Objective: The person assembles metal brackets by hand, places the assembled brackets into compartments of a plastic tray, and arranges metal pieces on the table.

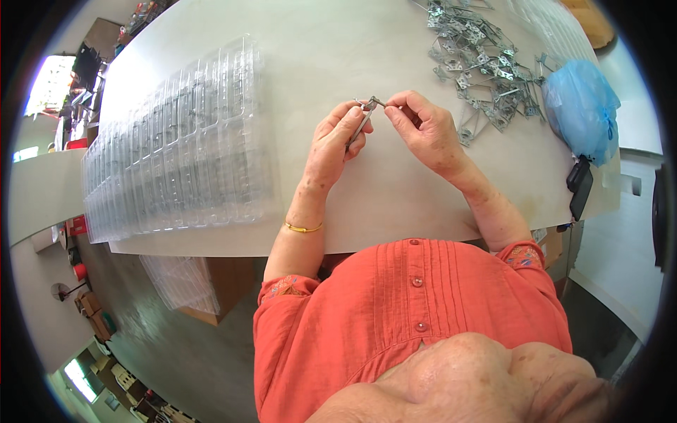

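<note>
Over the middle of the pale table, my left hand grips a small metal bracket with thin rods, its fingers closed round it. My right hand pinches the bracket's other end between thumb and forefinger, so both hands hold the one part. Its exact shape is partly covered by my fingers. To the right of my right hand lies a loose heap of similar metal brackets, tangled together.
Clear plastic trays with narrow compartments cover the table's left side. At the right edge sit a blue plastic bag and a black object. More clear plastic trays lie at the far right. Below the table's front edge stands a cardboard box.
</note>
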`<move>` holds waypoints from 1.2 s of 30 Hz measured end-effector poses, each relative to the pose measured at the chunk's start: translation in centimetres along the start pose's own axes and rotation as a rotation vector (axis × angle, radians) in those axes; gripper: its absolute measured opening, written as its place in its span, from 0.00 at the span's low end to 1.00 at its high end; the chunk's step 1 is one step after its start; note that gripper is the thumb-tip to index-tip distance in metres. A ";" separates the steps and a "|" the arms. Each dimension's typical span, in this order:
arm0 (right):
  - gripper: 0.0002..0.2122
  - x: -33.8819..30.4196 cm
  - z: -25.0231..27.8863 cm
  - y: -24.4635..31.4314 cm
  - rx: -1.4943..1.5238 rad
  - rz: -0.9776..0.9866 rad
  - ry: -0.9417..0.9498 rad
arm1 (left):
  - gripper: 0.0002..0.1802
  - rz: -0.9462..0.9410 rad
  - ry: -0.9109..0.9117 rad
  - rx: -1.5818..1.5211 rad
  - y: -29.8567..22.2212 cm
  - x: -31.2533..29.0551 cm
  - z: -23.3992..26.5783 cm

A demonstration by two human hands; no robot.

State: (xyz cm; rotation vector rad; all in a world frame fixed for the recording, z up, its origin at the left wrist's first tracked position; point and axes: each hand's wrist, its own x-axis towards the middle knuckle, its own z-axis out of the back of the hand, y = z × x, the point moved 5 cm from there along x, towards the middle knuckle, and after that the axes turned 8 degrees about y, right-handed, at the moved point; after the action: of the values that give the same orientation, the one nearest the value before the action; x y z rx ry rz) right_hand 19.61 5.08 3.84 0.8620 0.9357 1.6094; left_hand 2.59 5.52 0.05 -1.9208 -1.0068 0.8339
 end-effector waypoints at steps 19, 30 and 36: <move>0.03 -0.2 0.0 0.4 -0.072 0.078 -0.036 | 0.19 -0.022 -0.081 0.171 0.4 -0.2 0.5; 0.09 -0.6 -0.1 -0.2 0.173 -0.078 0.105 | 0.18 -0.068 -0.056 0.394 0.0 -0.4 0.1; 0.12 -0.7 -0.7 -1.7 0.474 -0.199 0.251 | 0.19 -0.075 -0.021 0.462 0.3 -0.3 -0.2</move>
State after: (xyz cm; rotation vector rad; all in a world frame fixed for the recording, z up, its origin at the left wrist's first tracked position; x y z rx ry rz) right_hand 19.84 4.58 1.91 0.8600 1.5722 1.3618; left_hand 2.71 5.07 -0.04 -1.4764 -0.8072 0.9504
